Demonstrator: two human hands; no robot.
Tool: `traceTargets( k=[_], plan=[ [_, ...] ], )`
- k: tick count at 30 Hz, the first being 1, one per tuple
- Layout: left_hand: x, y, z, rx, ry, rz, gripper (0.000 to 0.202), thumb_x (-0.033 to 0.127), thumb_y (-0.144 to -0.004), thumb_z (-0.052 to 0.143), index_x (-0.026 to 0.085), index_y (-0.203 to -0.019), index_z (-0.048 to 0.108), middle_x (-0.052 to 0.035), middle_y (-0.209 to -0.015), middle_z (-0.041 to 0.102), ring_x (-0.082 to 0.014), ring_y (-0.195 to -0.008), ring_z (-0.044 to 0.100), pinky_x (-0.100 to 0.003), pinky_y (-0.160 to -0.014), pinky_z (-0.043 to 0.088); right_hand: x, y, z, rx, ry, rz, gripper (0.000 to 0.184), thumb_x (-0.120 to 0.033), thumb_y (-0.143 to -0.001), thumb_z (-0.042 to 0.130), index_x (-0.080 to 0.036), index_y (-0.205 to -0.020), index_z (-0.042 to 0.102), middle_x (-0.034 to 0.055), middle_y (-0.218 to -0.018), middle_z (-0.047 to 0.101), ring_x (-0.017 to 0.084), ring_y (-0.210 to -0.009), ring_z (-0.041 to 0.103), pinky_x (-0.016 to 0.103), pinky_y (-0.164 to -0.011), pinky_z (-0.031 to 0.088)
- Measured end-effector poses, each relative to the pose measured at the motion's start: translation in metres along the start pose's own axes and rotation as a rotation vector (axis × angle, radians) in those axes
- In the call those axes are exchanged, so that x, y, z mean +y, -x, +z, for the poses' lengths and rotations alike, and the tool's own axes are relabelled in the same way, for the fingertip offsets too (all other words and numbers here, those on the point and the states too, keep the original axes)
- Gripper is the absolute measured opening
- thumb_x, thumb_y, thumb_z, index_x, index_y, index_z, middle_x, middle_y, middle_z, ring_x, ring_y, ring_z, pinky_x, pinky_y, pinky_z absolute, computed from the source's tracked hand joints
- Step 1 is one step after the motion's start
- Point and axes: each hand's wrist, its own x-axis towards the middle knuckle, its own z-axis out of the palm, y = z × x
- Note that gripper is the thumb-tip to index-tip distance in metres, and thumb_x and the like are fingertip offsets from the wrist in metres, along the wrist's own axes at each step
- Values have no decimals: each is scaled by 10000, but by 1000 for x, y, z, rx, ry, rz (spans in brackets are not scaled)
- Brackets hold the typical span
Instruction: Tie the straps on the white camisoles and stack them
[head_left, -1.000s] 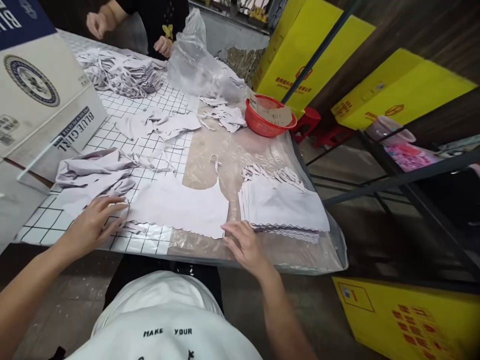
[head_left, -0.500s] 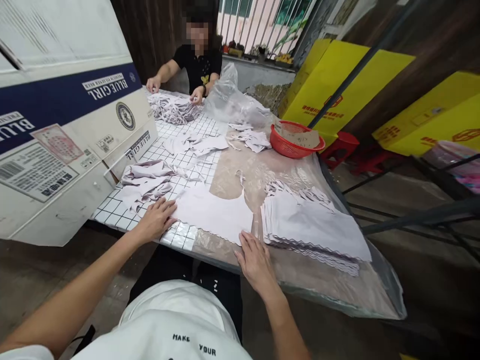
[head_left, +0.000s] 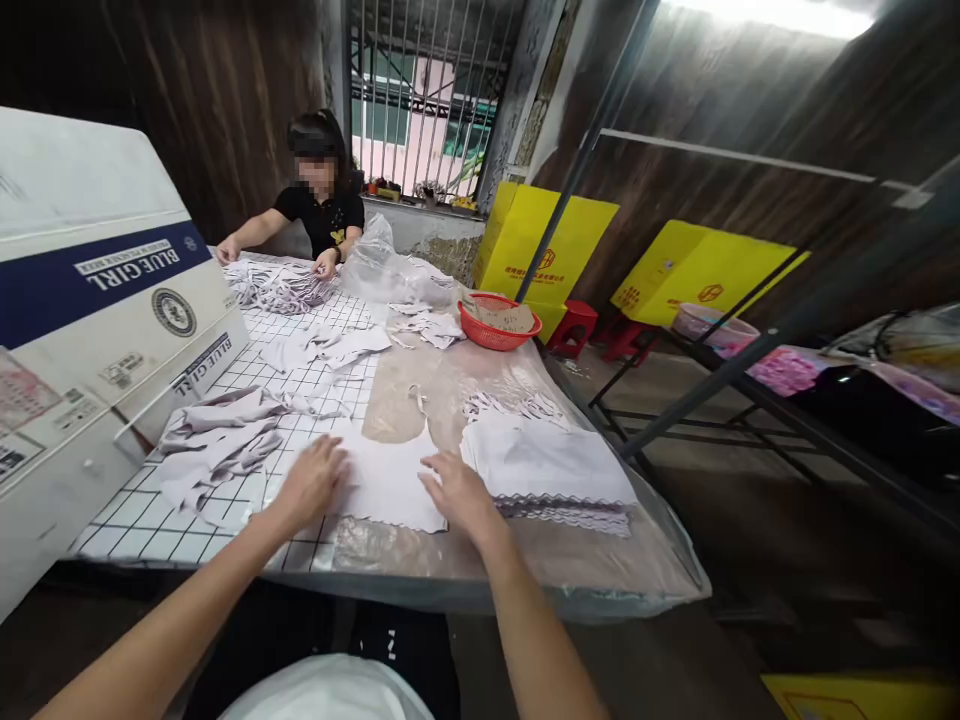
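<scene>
A pale lilac-white cut fabric piece (head_left: 390,482) with a wavy lower edge and a thin strap at its top lies flat on the table in front of me. My left hand (head_left: 313,482), somewhat blurred, rests at its left edge with fingers stretched out. On the opposite edge, my right hand (head_left: 459,488) has its fingers apart, touching the cloth. Just right of that hand is a neat stack of matching fabric pieces (head_left: 551,462), straps gathered at the back. A loose crumpled heap of similar fabric (head_left: 225,440) lies to the left.
A large white carton (head_left: 112,300) stands at the left. Across the table, a co-worker (head_left: 322,215) handles a fabric pile (head_left: 277,285) beside a clear plastic bag (head_left: 375,265). A red basket (head_left: 499,335) holds cardboard at the table's right edge; a metal frame (head_left: 697,395) stands beyond.
My view has tilted up and turned right. The fabric piece's visible width has narrowed, my hands are closer together, and my right hand is farther up its right edge.
</scene>
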Motion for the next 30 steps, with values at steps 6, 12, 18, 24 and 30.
traceTargets(
  k=[6,12,18,24,30],
  plan=[
    [77,-85,50,-162,341,460,403,236,-921,491,136,-1308,539,-171,-1408,545,-300,-1357,457,-485,-1107,417,7,-138,-23,-73,106,464,263,-303,-891,578,-139,-1041,718,203,-1188,670,301,-1112,636,368,-912,480],
    [88,-105,89,-201,427,472,516,383,-969,444,103,-1401,471,-186,-1462,500,-305,-1406,404,-483,-1160,344,32,-199,13,-129,32,578,270,-177,-757,698,-77,-1008,702,277,-1148,668,344,-1087,652,384,-861,502],
    [86,-101,99,-261,384,449,589,437,-991,356,108,-1478,401,-165,-1539,410,-299,-1468,300,-485,-1183,261,30,-174,-18,-181,-318,398,226,-187,-895,512,-171,-1101,604,39,-919,733,146,-876,682,234,-786,499],
    [84,-103,97,-234,478,467,556,370,-962,434,116,-1456,433,-181,-1496,465,-307,-1426,367,-469,-1159,283,-18,-74,-82,-564,-546,-14,284,-381,-856,647,-184,-1059,666,78,-1092,703,195,-1046,643,338,-952,472],
    [83,-100,108,-196,454,485,553,359,-929,466,76,-1402,494,-201,-1485,469,-316,-1409,378,-496,-1152,268,-8,-45,-39,-189,-377,473,298,-441,-919,520,-175,-972,643,66,-985,703,188,-941,660,298,-804,514]
  ],
)
